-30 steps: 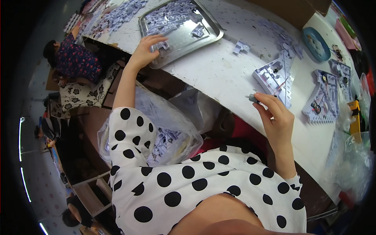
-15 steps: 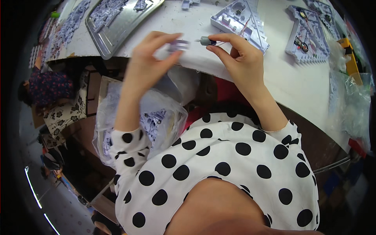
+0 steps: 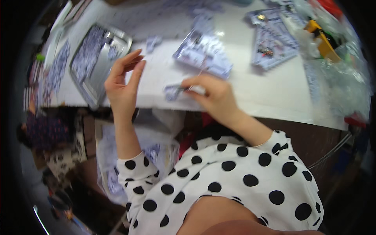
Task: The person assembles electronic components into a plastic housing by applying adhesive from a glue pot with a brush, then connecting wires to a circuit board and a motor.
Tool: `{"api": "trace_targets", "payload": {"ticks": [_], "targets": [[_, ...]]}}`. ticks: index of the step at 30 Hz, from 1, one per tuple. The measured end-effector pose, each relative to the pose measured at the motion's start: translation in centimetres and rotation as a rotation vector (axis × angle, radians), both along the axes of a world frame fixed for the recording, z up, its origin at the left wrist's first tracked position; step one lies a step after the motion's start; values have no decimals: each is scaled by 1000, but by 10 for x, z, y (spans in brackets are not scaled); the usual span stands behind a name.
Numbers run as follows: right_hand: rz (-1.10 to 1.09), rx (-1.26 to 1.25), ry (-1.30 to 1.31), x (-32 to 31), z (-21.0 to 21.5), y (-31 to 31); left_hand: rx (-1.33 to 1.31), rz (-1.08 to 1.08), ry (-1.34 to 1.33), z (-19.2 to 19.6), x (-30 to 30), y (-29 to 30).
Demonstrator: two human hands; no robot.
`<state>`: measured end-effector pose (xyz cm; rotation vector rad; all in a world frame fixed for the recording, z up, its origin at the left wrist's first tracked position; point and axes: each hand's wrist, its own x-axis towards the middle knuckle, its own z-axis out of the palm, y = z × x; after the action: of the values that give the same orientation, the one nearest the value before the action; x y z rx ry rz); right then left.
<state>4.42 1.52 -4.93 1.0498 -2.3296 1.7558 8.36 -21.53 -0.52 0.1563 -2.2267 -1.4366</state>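
Above the table's near edge, my right hand (image 3: 214, 94) pinches a small motor between thumb and fingertips; its body is mostly hidden and blurred. At the motor's left end sits a small pale lilac plastic piece (image 3: 171, 92). My left hand (image 3: 123, 84) is raised off to the left with thumb and fingers apart, and nothing shows in it. Just beyond the right hand lies a pale plastic housing (image 3: 207, 55) with thin wires running toward the motor. Another small plastic piece (image 3: 152, 43) rests on the table beyond my left hand.
A metal tray (image 3: 91, 96) of small lilac parts is at the left, with a loose pile (image 3: 59, 68) beside it. On the right are a wired housing (image 3: 270, 43), a yellow-and-black object (image 3: 323, 43) and clear plastic bags (image 3: 344, 86). A lined box of parts (image 3: 105, 164) stands below the edge.
The small plastic piece has passed from my left hand onto the motor in my right hand. My left hand has opened and moved left, and the view has shifted.
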Motion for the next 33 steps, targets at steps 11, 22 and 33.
{"api": "trace_targets", "payload": {"ticks": [11,22,33], "targets": [[9,44,245,12,1,-4,-317,-184,-144,15,-243,62],[33,23,174,16,1,0,-12,-170,39,39,-285,67],[-32,-12,144,4,-8,-3,1082,-154,60,41,-82,-23]]}}
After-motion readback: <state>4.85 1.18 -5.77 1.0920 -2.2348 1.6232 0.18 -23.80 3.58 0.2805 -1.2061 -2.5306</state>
